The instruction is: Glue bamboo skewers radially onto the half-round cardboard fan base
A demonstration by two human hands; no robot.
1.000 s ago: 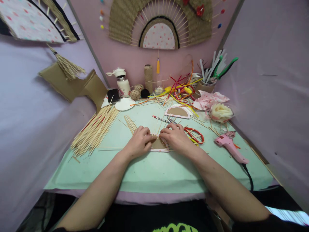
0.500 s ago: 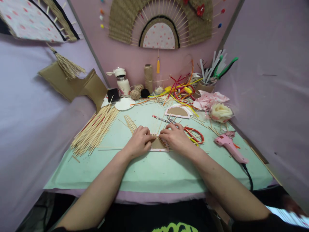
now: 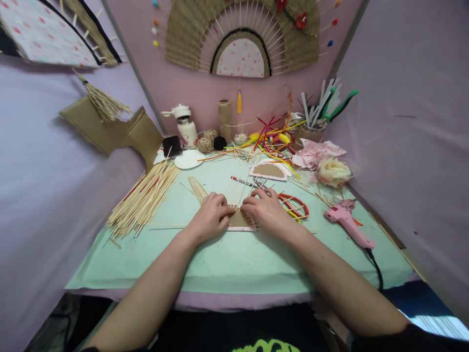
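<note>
Both hands press down on a small brown cardboard half-circle (image 3: 240, 220) with thin sticks on it. It lies flat on the green table cover (image 3: 227, 259), near the middle. The left hand (image 3: 209, 215) has its fingers curled, tips touching the left edge of the card. The right hand (image 3: 268, 209) lies flatter, fingers bent a little, tips on the sticks at the right edge. A pink glue gun (image 3: 348, 222) lies well apart, to the right.
</note>
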